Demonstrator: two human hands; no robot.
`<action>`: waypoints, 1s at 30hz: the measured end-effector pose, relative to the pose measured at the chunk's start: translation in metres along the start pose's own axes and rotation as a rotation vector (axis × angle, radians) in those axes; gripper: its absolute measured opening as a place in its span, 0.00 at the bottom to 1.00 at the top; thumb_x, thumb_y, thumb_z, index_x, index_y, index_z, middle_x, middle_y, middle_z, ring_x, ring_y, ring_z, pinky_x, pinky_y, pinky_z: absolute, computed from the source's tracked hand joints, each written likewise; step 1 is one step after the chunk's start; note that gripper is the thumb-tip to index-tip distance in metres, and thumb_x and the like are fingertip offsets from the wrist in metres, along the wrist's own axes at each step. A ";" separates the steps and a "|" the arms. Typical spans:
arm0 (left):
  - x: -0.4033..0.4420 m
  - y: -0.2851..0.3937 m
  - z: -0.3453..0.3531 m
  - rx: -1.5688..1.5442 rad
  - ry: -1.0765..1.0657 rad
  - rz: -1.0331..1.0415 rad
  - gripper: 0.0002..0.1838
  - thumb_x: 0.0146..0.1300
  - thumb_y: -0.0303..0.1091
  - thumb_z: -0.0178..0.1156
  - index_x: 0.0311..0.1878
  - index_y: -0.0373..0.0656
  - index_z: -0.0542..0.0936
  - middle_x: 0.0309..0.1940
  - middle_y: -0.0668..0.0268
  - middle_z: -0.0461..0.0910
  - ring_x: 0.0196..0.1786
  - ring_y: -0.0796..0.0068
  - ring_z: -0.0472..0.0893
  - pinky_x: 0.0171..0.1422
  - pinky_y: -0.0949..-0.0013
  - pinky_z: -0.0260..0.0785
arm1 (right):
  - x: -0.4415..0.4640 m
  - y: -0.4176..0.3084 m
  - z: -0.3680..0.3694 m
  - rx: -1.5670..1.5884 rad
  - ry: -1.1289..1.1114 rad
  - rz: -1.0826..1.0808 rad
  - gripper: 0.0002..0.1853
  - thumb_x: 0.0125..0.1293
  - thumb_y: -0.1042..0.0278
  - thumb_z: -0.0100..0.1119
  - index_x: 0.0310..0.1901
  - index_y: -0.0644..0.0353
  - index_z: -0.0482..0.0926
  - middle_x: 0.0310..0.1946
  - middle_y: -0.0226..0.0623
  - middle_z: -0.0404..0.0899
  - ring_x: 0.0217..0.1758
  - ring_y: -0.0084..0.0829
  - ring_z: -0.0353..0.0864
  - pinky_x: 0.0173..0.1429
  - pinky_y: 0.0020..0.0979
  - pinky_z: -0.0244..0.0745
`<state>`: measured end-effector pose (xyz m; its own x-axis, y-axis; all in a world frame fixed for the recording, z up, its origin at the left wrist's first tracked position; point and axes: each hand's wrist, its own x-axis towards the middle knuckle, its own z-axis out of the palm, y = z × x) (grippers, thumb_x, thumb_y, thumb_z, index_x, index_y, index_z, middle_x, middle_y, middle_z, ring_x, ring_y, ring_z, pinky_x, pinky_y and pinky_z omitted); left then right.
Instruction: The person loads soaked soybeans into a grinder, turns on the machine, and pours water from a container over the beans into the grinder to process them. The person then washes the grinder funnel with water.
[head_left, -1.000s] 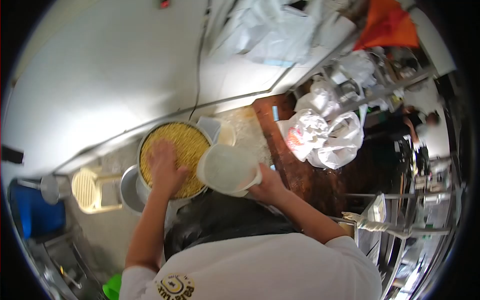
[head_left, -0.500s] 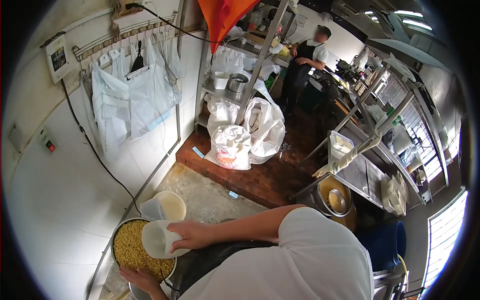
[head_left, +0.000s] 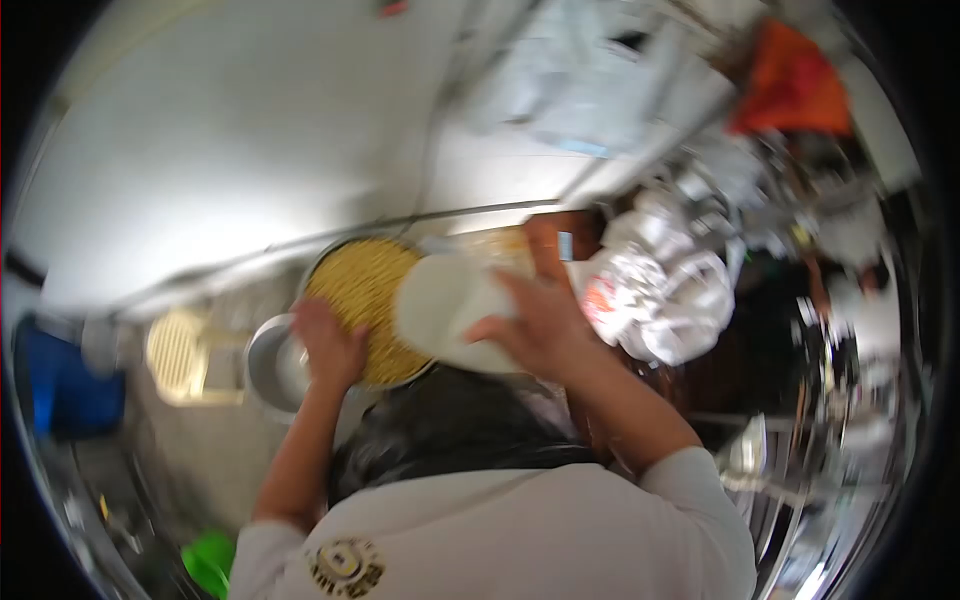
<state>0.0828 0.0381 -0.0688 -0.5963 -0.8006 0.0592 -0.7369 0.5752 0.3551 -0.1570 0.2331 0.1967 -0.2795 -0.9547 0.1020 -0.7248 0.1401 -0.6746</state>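
A round metal pot [head_left: 432,372] full of yellow beans [head_left: 365,290], which look like soybeans, stands in front of me against the wall. My right hand [head_left: 545,325] grips a white plastic jug [head_left: 440,300], tilted on its side over the pot's right part. The jug's inside is too blurred to make out. At the pot's left edge, my left hand [head_left: 332,345] lies with fingers stretched and thumb apart, over the rim and beans. Whether it presses on the beans, I cannot tell.
Left of the pot are a grey metal basin [head_left: 272,365] and a cream plastic stool [head_left: 180,350]. A blue bin [head_left: 70,380] stands farther left. White sacks [head_left: 660,300] sit at the right, below an orange cloth [head_left: 795,80]. Another person [head_left: 865,310] is blurred at far right.
My view has swung left and down, bringing the stool, basin and blue bin into sight. The jug is still in my right hand, and my left hand remains at the pot's edge.
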 end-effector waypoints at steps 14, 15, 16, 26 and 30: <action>0.007 -0.003 -0.017 -0.083 0.016 0.005 0.57 0.73 0.71 0.54 0.85 0.28 0.53 0.86 0.34 0.49 0.89 0.28 0.41 0.90 0.34 0.30 | 0.039 -0.020 0.003 -0.061 -0.064 0.039 0.36 0.68 0.55 0.78 0.73 0.64 0.77 0.48 0.49 0.91 0.49 0.38 0.92 0.56 0.35 0.84; 0.006 -0.002 -0.016 -0.084 0.022 0.013 0.58 0.73 0.71 0.54 0.85 0.28 0.53 0.86 0.34 0.49 0.89 0.28 0.41 0.90 0.34 0.29 | 0.038 -0.018 0.003 -0.035 -0.062 0.042 0.36 0.68 0.55 0.78 0.73 0.63 0.77 0.48 0.48 0.91 0.49 0.38 0.92 0.56 0.35 0.84; 0.006 -0.003 -0.015 -0.085 0.023 0.011 0.58 0.73 0.71 0.54 0.85 0.28 0.53 0.86 0.34 0.49 0.89 0.28 0.41 0.90 0.34 0.29 | 0.037 -0.017 0.002 -0.037 -0.064 0.041 0.36 0.68 0.55 0.78 0.73 0.63 0.77 0.48 0.48 0.91 0.49 0.38 0.92 0.56 0.35 0.84; 0.004 -0.013 0.002 -0.238 0.246 0.042 0.53 0.76 0.68 0.52 0.83 0.26 0.57 0.84 0.33 0.55 0.86 0.28 0.51 0.90 0.36 0.39 | 0.030 -0.014 -0.002 -0.035 -0.139 0.082 0.39 0.68 0.52 0.78 0.74 0.65 0.75 0.50 0.53 0.89 0.51 0.45 0.92 0.56 0.38 0.84; 0.005 -0.013 0.000 -0.185 0.196 0.035 0.53 0.77 0.69 0.51 0.83 0.26 0.58 0.84 0.33 0.54 0.87 0.30 0.50 0.90 0.37 0.38 | 0.026 -0.011 0.001 -0.021 -0.140 0.067 0.40 0.68 0.51 0.78 0.75 0.66 0.74 0.49 0.53 0.89 0.50 0.47 0.92 0.55 0.39 0.84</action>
<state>0.0898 0.0263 -0.0730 -0.5337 -0.8086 0.2477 -0.6357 0.5768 0.5131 -0.1563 0.2064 0.2061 -0.2385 -0.9700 -0.0468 -0.7208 0.2092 -0.6608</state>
